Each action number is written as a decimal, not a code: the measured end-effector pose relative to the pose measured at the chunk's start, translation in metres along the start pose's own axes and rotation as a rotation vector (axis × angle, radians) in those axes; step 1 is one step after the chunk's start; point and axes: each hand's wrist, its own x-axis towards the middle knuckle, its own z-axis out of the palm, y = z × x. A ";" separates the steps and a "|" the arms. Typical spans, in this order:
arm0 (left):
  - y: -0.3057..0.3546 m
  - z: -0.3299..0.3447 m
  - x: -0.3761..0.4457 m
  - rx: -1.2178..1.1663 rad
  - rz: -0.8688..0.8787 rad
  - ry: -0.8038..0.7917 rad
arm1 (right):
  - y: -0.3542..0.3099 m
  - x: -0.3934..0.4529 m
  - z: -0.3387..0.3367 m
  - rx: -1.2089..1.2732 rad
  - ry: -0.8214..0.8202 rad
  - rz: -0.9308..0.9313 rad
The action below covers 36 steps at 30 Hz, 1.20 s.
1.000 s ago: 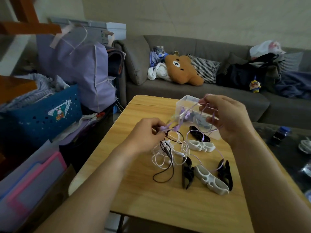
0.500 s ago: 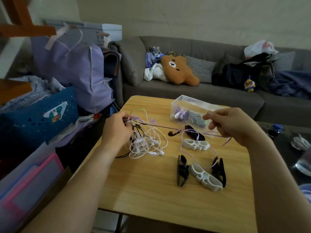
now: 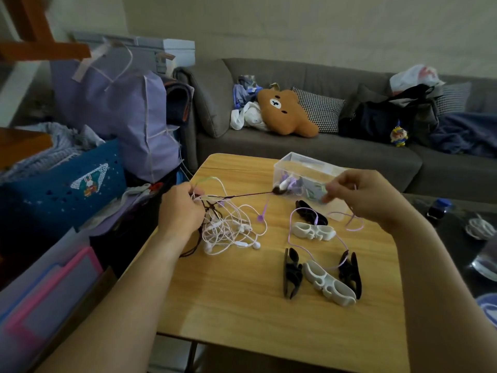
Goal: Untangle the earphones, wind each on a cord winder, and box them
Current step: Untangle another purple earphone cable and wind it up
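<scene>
A tangle of white, black and purple earphone cords (image 3: 228, 227) lies at the left side of the wooden table (image 3: 242, 305). My left hand (image 3: 180, 208) grips the tangle at its left end. A dark cord (image 3: 247, 194) stretches taut from there to the right. My right hand (image 3: 360, 197) pinches a purple cord (image 3: 304, 214) that loops down across the table. Two white cord winders (image 3: 314, 230) (image 3: 329, 282) and three black ones (image 3: 291, 273) lie at the centre right. A clear plastic box (image 3: 304, 176) stands behind them.
A grey sofa (image 3: 295, 146) with a bear cushion (image 3: 285, 114), pillows and bags runs behind the table. Bags, a blue basket (image 3: 61, 189) and folders crowd the left. A dark glass table (image 3: 462, 238) with small items sits at the right.
My hands have drawn apart: the left one went left with the tangle, the right one went right. The purple cord has come out of the tangle and a dark cord is now pulled taut.
</scene>
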 end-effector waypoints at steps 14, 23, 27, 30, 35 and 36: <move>0.079 0.010 -0.062 -0.367 0.558 -0.451 | -0.048 -0.011 0.033 0.549 -0.210 -0.139; 0.065 0.004 -0.049 -0.577 0.333 -0.491 | -0.036 -0.003 0.034 0.660 0.082 0.093; 0.060 0.004 -0.048 -0.602 0.310 -0.462 | -0.036 -0.006 0.038 0.552 0.022 0.061; 0.059 0.002 -0.047 -0.635 0.299 -0.462 | -0.038 -0.011 0.038 0.481 -0.058 0.043; 0.058 0.003 -0.045 -0.611 0.329 -0.463 | -0.039 -0.013 0.044 0.168 0.050 -0.148; 0.058 0.003 -0.045 -0.609 0.338 -0.473 | -0.039 -0.014 0.044 0.124 0.081 -0.198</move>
